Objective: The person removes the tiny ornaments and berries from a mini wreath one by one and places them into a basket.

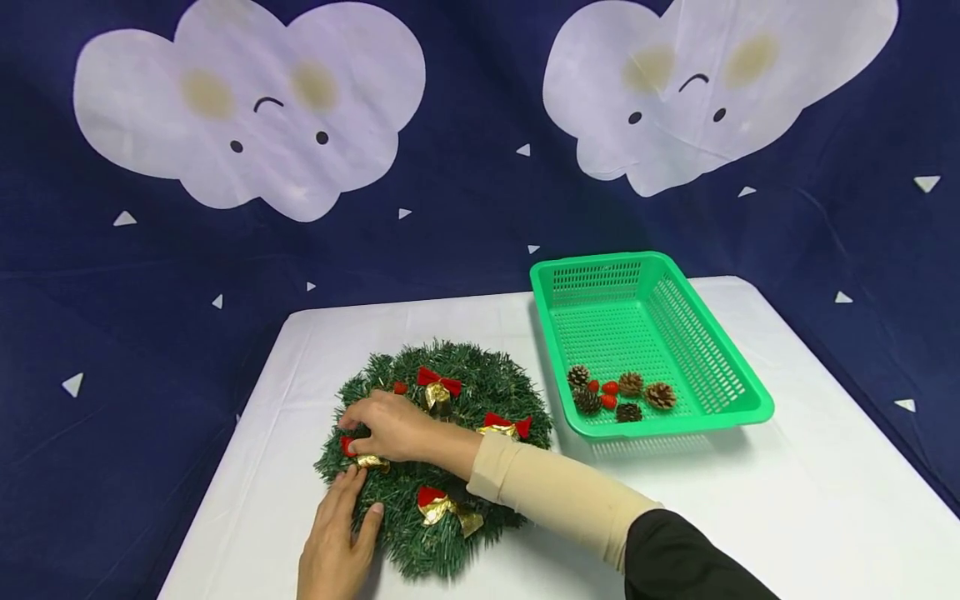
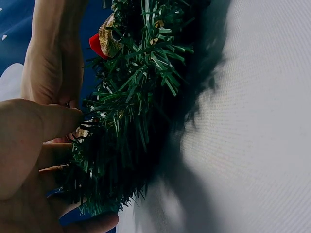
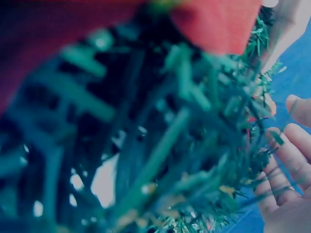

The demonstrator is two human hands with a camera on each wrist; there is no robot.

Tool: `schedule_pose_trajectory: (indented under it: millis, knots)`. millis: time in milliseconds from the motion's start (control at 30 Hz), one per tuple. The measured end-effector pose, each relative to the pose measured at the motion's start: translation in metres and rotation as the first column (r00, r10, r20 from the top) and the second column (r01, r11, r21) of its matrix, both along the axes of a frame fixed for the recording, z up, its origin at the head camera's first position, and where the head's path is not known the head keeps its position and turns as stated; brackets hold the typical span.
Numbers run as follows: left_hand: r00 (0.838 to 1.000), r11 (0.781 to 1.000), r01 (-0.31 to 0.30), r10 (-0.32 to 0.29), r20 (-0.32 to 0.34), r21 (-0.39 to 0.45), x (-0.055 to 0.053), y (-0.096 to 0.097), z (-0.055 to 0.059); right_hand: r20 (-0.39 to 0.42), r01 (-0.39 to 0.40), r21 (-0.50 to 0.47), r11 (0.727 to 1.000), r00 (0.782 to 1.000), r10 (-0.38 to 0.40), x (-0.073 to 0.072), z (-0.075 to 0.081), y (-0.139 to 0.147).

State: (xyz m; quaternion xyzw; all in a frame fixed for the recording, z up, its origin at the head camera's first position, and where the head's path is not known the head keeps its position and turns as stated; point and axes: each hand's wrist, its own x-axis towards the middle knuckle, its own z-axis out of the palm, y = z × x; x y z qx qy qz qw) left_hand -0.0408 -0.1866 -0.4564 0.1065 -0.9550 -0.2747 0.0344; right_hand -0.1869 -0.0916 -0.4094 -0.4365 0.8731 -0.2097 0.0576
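Note:
A green tinsel wreath [image 1: 480, 375] lies on the white table, trimmed with several red-and-gold bows. At its left side my right hand [image 1: 390, 425] reaches across with bent fingers and thumb at a red-and-gold bow [image 1: 372, 463]; the hand partly hides this bow. My left hand [image 1: 337, 533] rests against the wreath's lower left edge, thumb spread and fingers extended. Other bows show at the top [image 1: 439, 382], right [image 1: 508, 426] and bottom [image 1: 442, 505] of the wreath. A red berry [image 1: 401, 387] sits between the top bow and my right hand.
A green plastic basket [image 1: 720, 367] stands at the back right of the table. Several pine cones [image 1: 661, 396] and a few red berries [image 1: 609, 388] lie in its near left corner. Behind the table hangs a dark blue cloth [image 1: 465, 242] with cloud prints.

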Motion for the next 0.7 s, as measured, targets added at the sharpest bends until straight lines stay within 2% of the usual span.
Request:
schedule_pose_trajectory:
  millis: [400, 533, 700]
  knots:
    - [0.999, 1.000, 0.006, -0.006, 0.034, -0.007, 0.001, 0.000, 0.000, -0.083, -0.075, 0.051, 0.996, 0.993, 0.079, 0.002, -0.012, -0.008]
    - [1.000, 1.000, 0.008, -0.008, -0.002, -0.017, 0.001, 0.000, -0.001, -0.124, -0.081, 0.072, 0.994, 0.988, 0.089, 0.002, -0.013, -0.009]
    - [0.997, 0.999, 0.010, -0.013, -0.079, -0.039, 0.000, 0.000, -0.004, -0.159, -0.076, 0.110, 0.991, 0.983, 0.093, 0.001, -0.014, -0.009]
